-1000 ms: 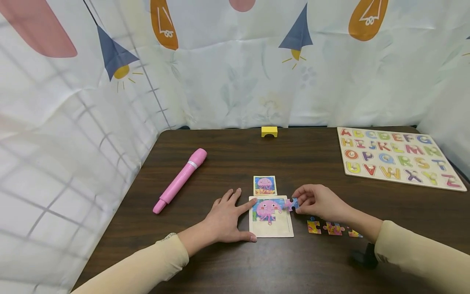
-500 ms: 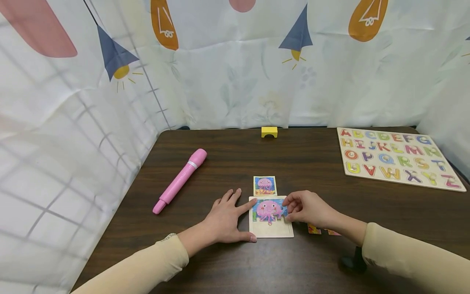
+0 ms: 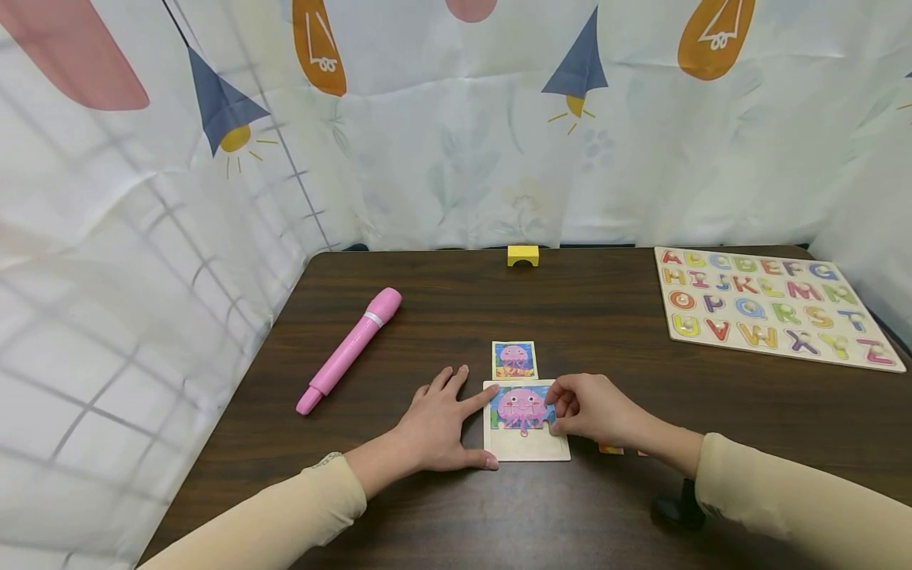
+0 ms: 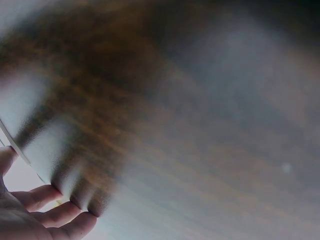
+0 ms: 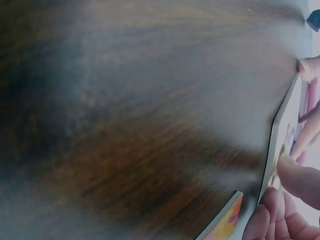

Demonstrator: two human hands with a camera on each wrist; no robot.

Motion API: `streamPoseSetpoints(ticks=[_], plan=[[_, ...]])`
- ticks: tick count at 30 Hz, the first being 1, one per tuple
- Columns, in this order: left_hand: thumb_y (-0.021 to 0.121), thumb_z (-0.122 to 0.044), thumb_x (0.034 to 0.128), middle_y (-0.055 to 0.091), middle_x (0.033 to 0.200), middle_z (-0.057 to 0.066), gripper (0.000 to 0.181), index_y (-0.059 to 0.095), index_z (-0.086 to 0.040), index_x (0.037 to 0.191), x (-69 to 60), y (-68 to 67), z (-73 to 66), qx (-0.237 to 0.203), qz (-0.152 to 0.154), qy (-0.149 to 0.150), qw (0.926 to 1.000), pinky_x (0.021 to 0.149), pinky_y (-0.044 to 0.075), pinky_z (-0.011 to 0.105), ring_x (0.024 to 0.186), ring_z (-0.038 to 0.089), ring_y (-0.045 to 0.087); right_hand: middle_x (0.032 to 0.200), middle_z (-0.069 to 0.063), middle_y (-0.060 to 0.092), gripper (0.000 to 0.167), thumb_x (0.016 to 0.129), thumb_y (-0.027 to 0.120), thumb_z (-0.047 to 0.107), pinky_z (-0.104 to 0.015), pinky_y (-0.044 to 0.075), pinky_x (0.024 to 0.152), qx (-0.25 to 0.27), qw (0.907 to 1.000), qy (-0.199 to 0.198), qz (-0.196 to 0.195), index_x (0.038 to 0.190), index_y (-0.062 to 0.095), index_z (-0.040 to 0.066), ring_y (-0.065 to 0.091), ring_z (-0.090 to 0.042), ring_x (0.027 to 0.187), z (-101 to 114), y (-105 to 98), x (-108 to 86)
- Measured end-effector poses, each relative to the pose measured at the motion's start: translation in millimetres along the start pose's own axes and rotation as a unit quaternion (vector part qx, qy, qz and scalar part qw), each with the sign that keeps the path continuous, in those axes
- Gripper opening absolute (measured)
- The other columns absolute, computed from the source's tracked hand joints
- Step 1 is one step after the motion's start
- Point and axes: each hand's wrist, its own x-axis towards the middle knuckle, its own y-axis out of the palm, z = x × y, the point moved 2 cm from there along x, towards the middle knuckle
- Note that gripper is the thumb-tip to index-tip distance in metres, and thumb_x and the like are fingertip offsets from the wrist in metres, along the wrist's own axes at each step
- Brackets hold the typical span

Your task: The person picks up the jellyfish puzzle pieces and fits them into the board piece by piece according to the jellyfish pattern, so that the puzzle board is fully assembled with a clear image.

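Observation:
The puzzle tray (image 3: 527, 450) lies flat, with joined pieces forming a pink jellyfish (image 3: 520, 405) across its upper part. My left hand (image 3: 440, 427) is spread, index fingertip and thumb resting on the tray's left edge; its fingers (image 4: 57, 215) show in the left wrist view. At the tray's right side my right hand (image 3: 598, 410) pinches a blue and pink piece (image 3: 551, 413), which lies against the joined ones. Its thumb (image 5: 300, 180) shows in the right wrist view. Orange-yellow loose pieces (image 3: 610, 449) are partly hidden under the right forearm. A jellyfish picture card (image 3: 514, 360) touches the tray's top edge.
A pink marker-like stick (image 3: 349, 351) lies at the left. The yellow arched block (image 3: 523, 255) stands by the back edge, and an alphabet board (image 3: 777, 307) lies at the back right. Below the right forearm is a black object (image 3: 678, 511).
The right hand has moved left with its piece, from beside the tray onto its right part, and shifted slightly in the last half second. My left hand has stayed in place.

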Motion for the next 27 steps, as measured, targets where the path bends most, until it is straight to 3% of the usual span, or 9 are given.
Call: streamPoseSetpoints(ticks=[14, 27], plan=[[0.069, -0.078, 0.0772, 0.025, 0.168, 0.018, 0.098, 0.034, -0.037, 0.160, 0.0, -0.3, -0.7, 0.000, 0.002, -0.001, 1.0000, 0.114, 0.035, 0.063, 0.154, 0.043, 0.024, 0.079, 0.001, 0.060, 0.032, 0.079, 0.088, 0.014, -0.022, 0.048, 0.062, 0.007, 0.9999, -0.003, 0.012, 0.102, 0.069, 0.004, 0.054, -0.012, 0.072, -4.3, -1.6, 1.0], [0.070, -0.077, 0.0773, 0.025, 0.168, 0.018, 0.098, 0.034, -0.037, 0.160, -0.5, -1.3, -1.1, -0.002, 0.006, -0.003, 1.0000, 0.114, 0.035, 0.063, 0.154, 0.043, 0.024, 0.078, 0.001, 0.062, 0.022, 0.083, 0.084, 0.011, -0.021, 0.049, 0.063, 0.009, 1.0000, 0.003, -0.002, 0.097, 0.069, 0.004, 0.055, -0.012, 0.072, -4.2, 0.1, 2.4]])
